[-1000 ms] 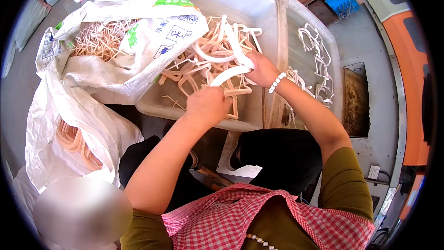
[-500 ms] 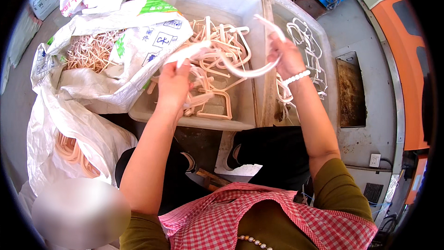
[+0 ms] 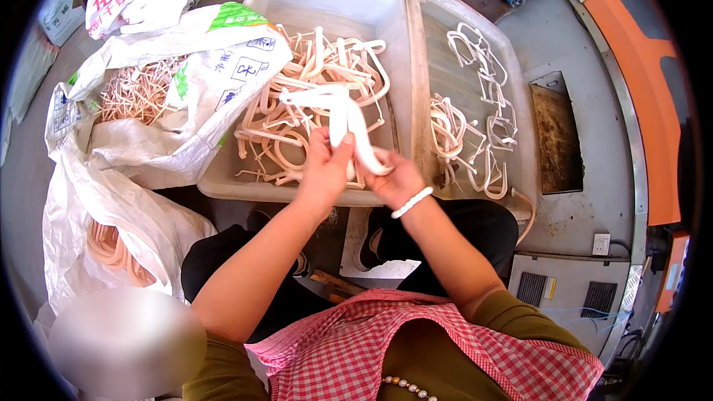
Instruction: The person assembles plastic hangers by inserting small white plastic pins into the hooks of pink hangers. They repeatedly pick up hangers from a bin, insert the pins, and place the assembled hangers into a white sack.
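Over the near part of the left-hand tub, my left hand (image 3: 327, 167) closes on a curved, pale plastic piece (image 3: 339, 113), with the thumb lying along it. Close beside it, my right hand (image 3: 398, 180) has its fingers curled round the lower end of the curved pale plastic. Both hands almost touch. A thinner strip with small stubs reaches left from the top of the piece; motion blurs the outline, so I cannot tell if it is one part or two. Beneath lies a heap of similar peach-coloured plastic pieces (image 3: 286, 126) in the translucent tub (image 3: 405, 30).
To the right, a second tub (image 3: 520, 52) holds more looped plastic pieces (image 3: 494, 104). A white woven sack (image 3: 160, 145) of thin plastic scraps (image 3: 137, 96) leans on the left tub. Nearer, another white bag (image 3: 70, 245) contains curved pieces (image 3: 111, 252). An orange-and-grey machine (image 3: 627, 96) stands far right.
My right hand has moved left from above the right tub to meet my left hand. My left hand has shifted right and nearer, and the long curved plastic is now gathered between them.
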A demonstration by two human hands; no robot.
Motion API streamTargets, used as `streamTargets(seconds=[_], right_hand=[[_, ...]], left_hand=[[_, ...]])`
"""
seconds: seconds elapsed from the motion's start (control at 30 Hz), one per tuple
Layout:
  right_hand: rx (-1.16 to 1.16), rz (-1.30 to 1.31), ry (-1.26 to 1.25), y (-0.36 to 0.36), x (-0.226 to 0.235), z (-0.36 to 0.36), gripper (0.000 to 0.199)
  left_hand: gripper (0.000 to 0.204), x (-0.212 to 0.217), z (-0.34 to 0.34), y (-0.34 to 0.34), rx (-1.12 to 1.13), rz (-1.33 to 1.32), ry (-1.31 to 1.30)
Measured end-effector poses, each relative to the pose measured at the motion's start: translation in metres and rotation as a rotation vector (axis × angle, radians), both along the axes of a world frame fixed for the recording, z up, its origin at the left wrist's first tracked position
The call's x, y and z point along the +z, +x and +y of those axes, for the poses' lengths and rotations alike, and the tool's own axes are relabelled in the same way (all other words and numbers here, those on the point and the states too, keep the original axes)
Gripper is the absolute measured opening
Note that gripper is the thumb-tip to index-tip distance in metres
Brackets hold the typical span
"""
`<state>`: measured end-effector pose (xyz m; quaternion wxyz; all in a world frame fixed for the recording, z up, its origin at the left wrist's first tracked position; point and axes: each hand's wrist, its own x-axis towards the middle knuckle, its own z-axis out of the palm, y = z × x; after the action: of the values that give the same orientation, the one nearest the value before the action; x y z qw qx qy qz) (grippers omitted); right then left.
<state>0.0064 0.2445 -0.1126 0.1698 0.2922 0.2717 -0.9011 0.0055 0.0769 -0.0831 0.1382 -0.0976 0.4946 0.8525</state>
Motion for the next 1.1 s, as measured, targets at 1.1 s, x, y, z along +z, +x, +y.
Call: streamTargets(seconds=[1.1], right_hand=[[0.789,0.108,0.547,0.003,0.155,-0.001,0.029]], left_hand=[[0.032,0.015,-0.077,-0.028,-0.111,0.143,-0.833]])
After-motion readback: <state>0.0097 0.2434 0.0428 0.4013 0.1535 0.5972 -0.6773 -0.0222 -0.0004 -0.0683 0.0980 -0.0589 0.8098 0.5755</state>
